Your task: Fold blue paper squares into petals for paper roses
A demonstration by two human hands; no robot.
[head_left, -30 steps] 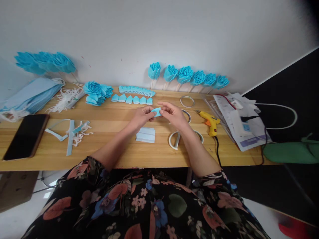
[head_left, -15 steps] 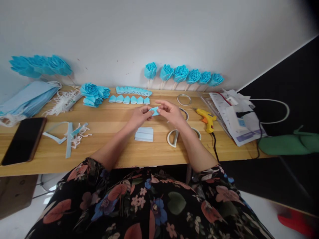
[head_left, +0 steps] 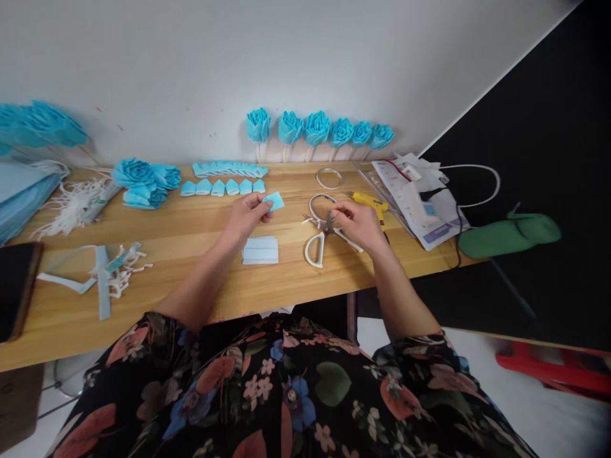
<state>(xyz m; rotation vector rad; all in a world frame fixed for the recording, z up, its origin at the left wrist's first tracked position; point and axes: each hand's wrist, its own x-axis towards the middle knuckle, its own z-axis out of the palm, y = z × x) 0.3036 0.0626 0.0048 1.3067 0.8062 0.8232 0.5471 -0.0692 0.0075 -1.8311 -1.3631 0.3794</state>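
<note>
- Wood tabletop (head_left: 191, 229), everything laid out on it.
- Nearest: pleated pale-blue fabric (head_left: 260, 250), body-side of L hand.
- Scissors (head_left: 328, 226): handles spread toward body, long axis approx. fore-aft. R hand (head_left: 358, 224) nearer, just to their R, fingertips at the metal; can't tell if gripping.
- L hand (head_left: 248, 216) pinches folded blue piece (head_left: 277, 201), L of scissors & a bit farther, long axis approx. sideways.
- Beyond: folded petals (head_left: 232, 187), then stemmed roses (head_left: 317, 129).

Soft light brightens the wall (head_left: 200, 70) beyond my left hand (head_left: 251, 215), with faint shadows behind the blue flowers (head_left: 317, 128). Far left of that grip, the view looks blurred and stretched.
</note>
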